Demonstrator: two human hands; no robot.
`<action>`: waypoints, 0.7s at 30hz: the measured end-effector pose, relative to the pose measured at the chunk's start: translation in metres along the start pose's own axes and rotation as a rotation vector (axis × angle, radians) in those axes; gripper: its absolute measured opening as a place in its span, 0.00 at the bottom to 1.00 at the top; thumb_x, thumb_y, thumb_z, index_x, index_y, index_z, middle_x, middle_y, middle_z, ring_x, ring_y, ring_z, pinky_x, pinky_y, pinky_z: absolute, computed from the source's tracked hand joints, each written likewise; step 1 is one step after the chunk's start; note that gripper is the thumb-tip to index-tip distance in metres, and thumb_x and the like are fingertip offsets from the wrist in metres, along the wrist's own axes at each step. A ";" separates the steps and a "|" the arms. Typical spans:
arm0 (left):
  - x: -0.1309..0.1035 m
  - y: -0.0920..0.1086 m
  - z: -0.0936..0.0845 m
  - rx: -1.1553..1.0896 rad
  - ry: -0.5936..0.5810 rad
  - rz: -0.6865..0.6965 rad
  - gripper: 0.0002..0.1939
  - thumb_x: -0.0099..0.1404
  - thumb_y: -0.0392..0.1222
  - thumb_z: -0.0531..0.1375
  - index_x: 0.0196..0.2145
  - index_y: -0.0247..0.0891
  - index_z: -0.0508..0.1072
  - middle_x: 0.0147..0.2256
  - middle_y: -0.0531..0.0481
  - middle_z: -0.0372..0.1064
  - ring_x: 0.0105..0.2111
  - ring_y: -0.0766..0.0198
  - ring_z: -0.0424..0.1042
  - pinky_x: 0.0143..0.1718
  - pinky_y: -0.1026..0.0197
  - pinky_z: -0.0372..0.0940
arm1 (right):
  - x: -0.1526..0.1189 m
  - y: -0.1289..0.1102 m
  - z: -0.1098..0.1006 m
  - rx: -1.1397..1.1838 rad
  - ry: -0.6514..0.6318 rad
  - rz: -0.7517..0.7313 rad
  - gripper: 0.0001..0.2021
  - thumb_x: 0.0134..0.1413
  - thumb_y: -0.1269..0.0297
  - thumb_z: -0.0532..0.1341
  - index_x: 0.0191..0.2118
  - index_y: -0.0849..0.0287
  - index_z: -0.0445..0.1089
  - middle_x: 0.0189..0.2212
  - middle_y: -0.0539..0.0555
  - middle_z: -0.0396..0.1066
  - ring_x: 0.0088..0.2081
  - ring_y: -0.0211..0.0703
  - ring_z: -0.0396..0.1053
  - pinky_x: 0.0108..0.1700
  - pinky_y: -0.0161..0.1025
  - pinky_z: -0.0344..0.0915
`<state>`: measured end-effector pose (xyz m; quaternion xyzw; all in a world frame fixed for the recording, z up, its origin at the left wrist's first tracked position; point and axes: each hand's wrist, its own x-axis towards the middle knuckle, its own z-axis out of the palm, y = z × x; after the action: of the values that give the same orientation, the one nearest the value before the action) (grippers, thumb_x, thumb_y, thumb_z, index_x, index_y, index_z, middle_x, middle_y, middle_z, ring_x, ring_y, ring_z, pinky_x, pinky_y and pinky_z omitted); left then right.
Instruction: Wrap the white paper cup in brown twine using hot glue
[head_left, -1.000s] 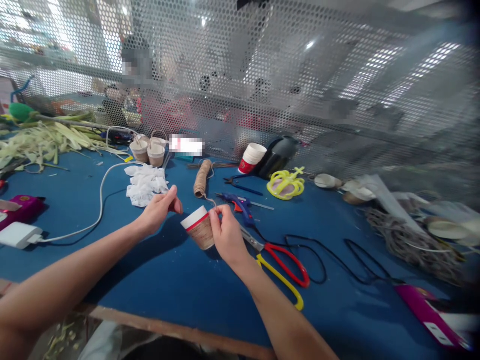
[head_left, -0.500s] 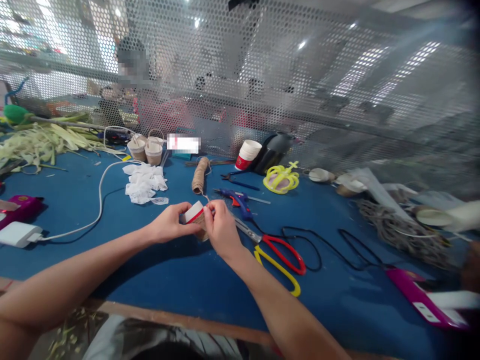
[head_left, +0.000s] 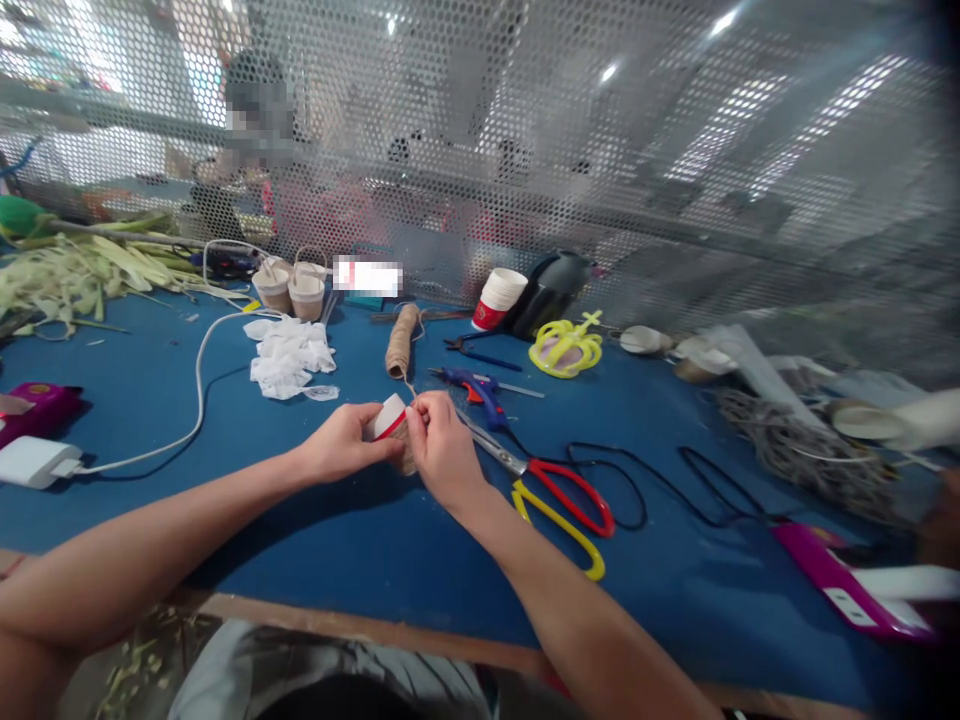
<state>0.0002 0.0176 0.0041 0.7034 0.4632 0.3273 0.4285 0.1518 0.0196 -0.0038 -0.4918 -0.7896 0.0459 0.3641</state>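
Above the blue table, my left hand [head_left: 345, 442] grips a white paper cup [head_left: 388, 417] tipped on its side, thumb and fingers around it. Brown twine covers part of the cup, next to a red band. My right hand [head_left: 444, 440] pinches the twine [head_left: 409, 384] against the cup's right side; its fingertips are partly hidden. That strand leads back to a twine spool [head_left: 402, 342] lying just beyond the hands. A blue glue gun [head_left: 484, 395] and scissors with red and yellow handles [head_left: 525, 468] lie right of my right hand.
Twine-wrapped cups [head_left: 306, 292] and crumpled white material [head_left: 289, 358] stand left. Pliers [head_left: 484, 353], stacked paper cups [head_left: 500, 298] and a yellow crown-shaped piece [head_left: 566, 347] lie behind. Black cable runs right to a purple power strip [head_left: 847, 580]. A perforated metal screen [head_left: 465, 130] borders the back.
The camera view has shifted slightly. Both hands keep their hold, and the cup has turned a little, sitting slightly more upright between them.
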 end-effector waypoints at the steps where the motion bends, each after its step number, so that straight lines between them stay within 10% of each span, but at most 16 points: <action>1: 0.000 -0.001 0.000 0.010 -0.003 0.011 0.11 0.53 0.43 0.58 0.29 0.30 0.70 0.23 0.52 0.66 0.23 0.68 0.60 0.25 0.67 0.57 | 0.000 0.000 0.000 0.010 0.003 0.004 0.07 0.58 0.63 0.44 0.31 0.56 0.55 0.31 0.57 0.62 0.34 0.45 0.64 0.36 0.42 0.63; 21: 0.002 -0.007 -0.001 0.053 -0.018 0.056 0.12 0.53 0.44 0.58 0.30 0.30 0.68 0.25 0.52 0.66 0.26 0.66 0.63 0.30 0.64 0.59 | -0.001 0.007 0.007 0.271 0.008 0.143 0.07 0.57 0.62 0.47 0.32 0.58 0.56 0.30 0.55 0.63 0.32 0.42 0.63 0.36 0.41 0.61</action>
<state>-0.0024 0.0207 -0.0017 0.7302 0.4480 0.3201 0.4045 0.1529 0.0250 -0.0127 -0.4932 -0.7377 0.1758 0.4263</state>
